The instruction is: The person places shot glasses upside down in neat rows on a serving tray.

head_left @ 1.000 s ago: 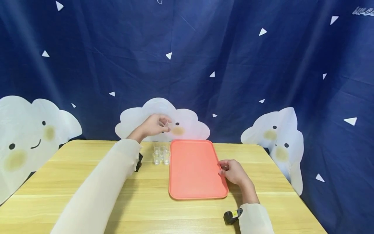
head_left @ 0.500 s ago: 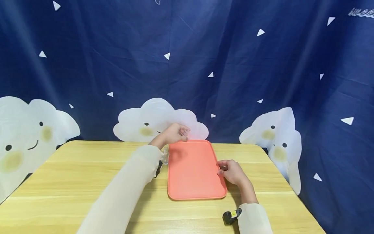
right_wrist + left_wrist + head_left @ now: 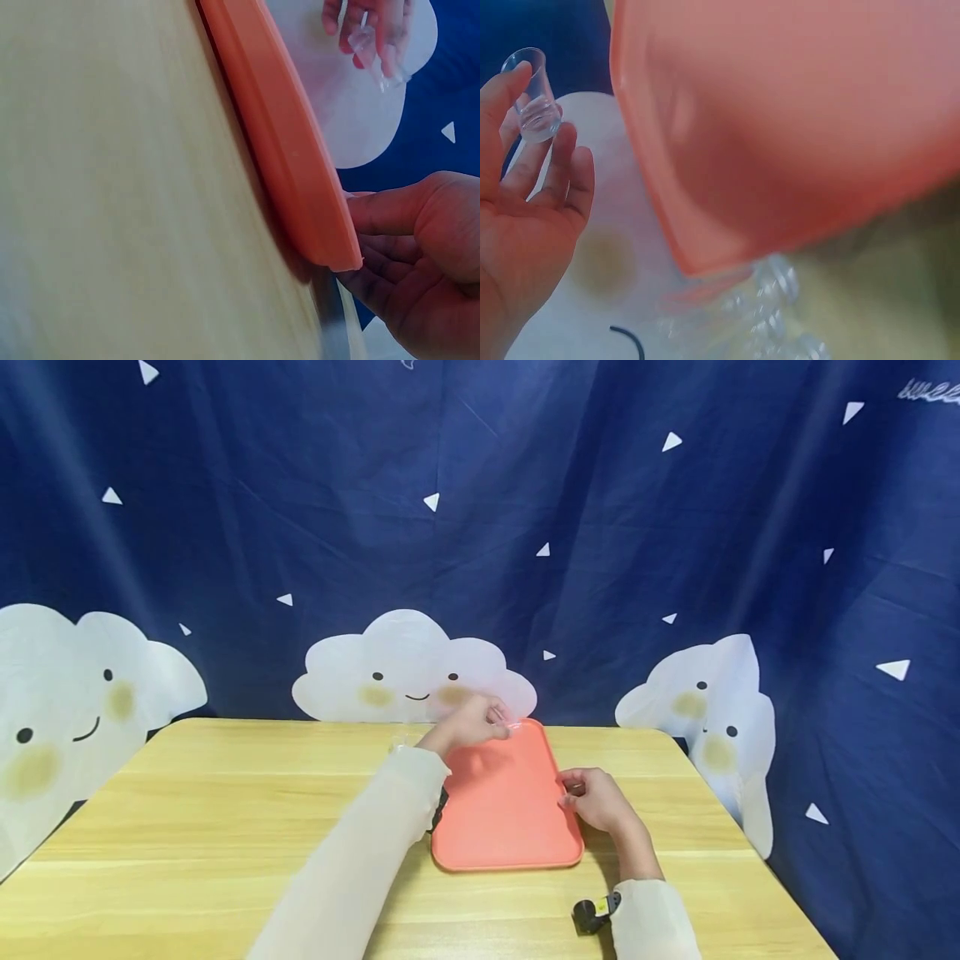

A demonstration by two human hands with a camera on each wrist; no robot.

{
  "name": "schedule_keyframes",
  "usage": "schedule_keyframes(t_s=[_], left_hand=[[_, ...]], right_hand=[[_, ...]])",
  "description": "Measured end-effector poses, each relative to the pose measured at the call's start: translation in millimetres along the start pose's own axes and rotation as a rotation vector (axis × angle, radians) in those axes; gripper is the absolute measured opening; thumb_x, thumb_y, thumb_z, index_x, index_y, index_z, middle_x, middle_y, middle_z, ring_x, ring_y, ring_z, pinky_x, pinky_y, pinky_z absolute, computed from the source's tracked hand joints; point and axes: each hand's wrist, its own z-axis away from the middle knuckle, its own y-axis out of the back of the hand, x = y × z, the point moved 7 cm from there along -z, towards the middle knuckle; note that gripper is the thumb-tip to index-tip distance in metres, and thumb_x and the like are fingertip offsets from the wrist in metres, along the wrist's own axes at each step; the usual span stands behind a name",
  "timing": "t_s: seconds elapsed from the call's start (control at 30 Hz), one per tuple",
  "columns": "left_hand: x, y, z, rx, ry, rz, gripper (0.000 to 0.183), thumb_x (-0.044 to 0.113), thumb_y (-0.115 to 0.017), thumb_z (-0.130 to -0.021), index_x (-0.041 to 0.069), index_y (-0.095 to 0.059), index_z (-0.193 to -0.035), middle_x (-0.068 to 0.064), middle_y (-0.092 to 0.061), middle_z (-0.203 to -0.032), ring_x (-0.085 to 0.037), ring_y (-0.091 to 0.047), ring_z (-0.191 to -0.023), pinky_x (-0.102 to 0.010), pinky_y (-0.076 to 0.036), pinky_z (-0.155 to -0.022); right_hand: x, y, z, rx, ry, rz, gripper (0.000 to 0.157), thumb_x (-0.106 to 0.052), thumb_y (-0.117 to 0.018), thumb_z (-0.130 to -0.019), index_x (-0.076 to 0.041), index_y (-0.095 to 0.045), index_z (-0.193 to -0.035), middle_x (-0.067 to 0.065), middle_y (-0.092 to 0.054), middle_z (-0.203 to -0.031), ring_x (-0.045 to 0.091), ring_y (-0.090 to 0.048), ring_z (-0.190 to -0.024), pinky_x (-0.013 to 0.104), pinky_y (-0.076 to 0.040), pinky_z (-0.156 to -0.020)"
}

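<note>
While left hand point(image 3: 536, 214) pinches clear cylindrical cup point(image 3: 537, 105), right hand point(image 3: 600, 800) grips smooth round-cornered tray point(image 3: 513, 814), woodgrain tabletop point(image 3: 225, 827) beneath

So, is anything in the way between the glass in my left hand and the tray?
Nothing visible is: your left hand holds the glass near the far end of the tray. The other glasses sit beyond its left edge.

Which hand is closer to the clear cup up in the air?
Left: the left hand holds the clear cup near the far end of the red tray. The right hand is farther away, at the tray's right edge.
</note>
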Motion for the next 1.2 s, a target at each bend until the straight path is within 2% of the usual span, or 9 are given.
schedule_keyframes(t_s=[0.17,0.3,0.43,0.6,0.83,1.07,1.2], left_hand=[[-1.5,-15.7,-3.3,0.007,-0.026,-0.007,0.021,0.005,-0.075,-0.089,-0.003,-0.072,-0.108,-0.011,-0.072,-0.097,-0.018,-0.065,-0.09,-0.026,-0.054,-0.085],[-8.1,-27.6,-7.6,0.032,0.017,0.004,0.014,0.002,-0.075,-0.088,-0.001,-0.073,-0.101,-0.005,-0.069,-0.087,-0.014,-0.059,-0.081,-0.024,-0.051,-0.078],[-10.7,-34.5,-8.3,0.057,0.061,0.034,0.007,-0.003,-0.073,-0.085,-0.001,-0.069,-0.09,0.0,-0.058,-0.076,-0.011,-0.05,-0.074,-0.022,-0.045,-0.072],[-11.4,-38.6,-8.1,0.087,0.1,0.095,0.016,-0.01,-0.069,-0.081,-0.002,-0.056,-0.081,0.0,-0.046,-0.072,-0.012,-0.043,-0.071,-0.023,-0.037,-0.069],[-15.1,-45.5,-9.7,0.146,0.148,0.125,0.02,-0.015,-0.07,-0.076,-0.002,-0.065,-0.089,-0.001,-0.056,-0.079,-0.014,-0.051,-0.077,-0.022,-0.045,-0.068],[-20.0,-56.9,-11.9,0.146,0.192,0.117,0.02,-0.016,-0.074,-0.075,0.0,-0.063,-0.08,0.0,-0.054,-0.074,-0.015,-0.051,-0.076,-0.023,-0.044,-0.064],[-22.3,-62.4,-12.8,0.132,0.22,0.082,0.019,-0.01,-0.079,-0.075,0.003,-0.068,-0.083,0.002,-0.058,-0.076,-0.015,-0.054,-0.079,-0.023,-0.048,-0.066]], right_hand=[[-2,0.8,0,0.0,0.005,0.016,0.033,0.005,-0.07,-0.09,0.004,-0.07,-0.122,0.013,-0.074,-0.106,0.027,-0.07,-0.098,0.042,-0.059,-0.085],[0,2.0,1,-0.006,-0.03,0.014,0.034,0.003,-0.071,-0.09,0.003,-0.069,-0.124,0.012,-0.073,-0.108,0.026,-0.069,-0.099,0.042,-0.059,-0.086],[1,2.2,2,-0.007,-0.044,0.004,0.035,0.004,-0.071,-0.09,0.003,-0.069,-0.125,0.013,-0.073,-0.109,0.026,-0.069,-0.099,0.041,-0.06,-0.084],[1,1.2,1,-0.003,-0.035,-0.002,0.034,0.004,-0.071,-0.09,0.003,-0.069,-0.124,0.013,-0.073,-0.109,0.026,-0.069,-0.099,0.041,-0.06,-0.084],[-1,1.7,0,-0.005,-0.011,0.014,0.034,0.005,-0.07,-0.09,0.003,-0.07,-0.123,0.013,-0.074,-0.108,0.027,-0.07,-0.099,0.043,-0.059,-0.086],[-2,-0.5,-3,-0.014,-0.013,0.006,0.034,0.004,-0.07,-0.09,0.002,-0.07,-0.124,0.013,-0.073,-0.109,0.027,-0.07,-0.1,0.043,-0.059,-0.087],[-1,-0.9,-2,-0.012,-0.032,0.006,0.034,0.004,-0.07,-0.09,0.002,-0.07,-0.125,0.013,-0.073,-0.109,0.027,-0.07,-0.1,0.043,-0.059,-0.087]])
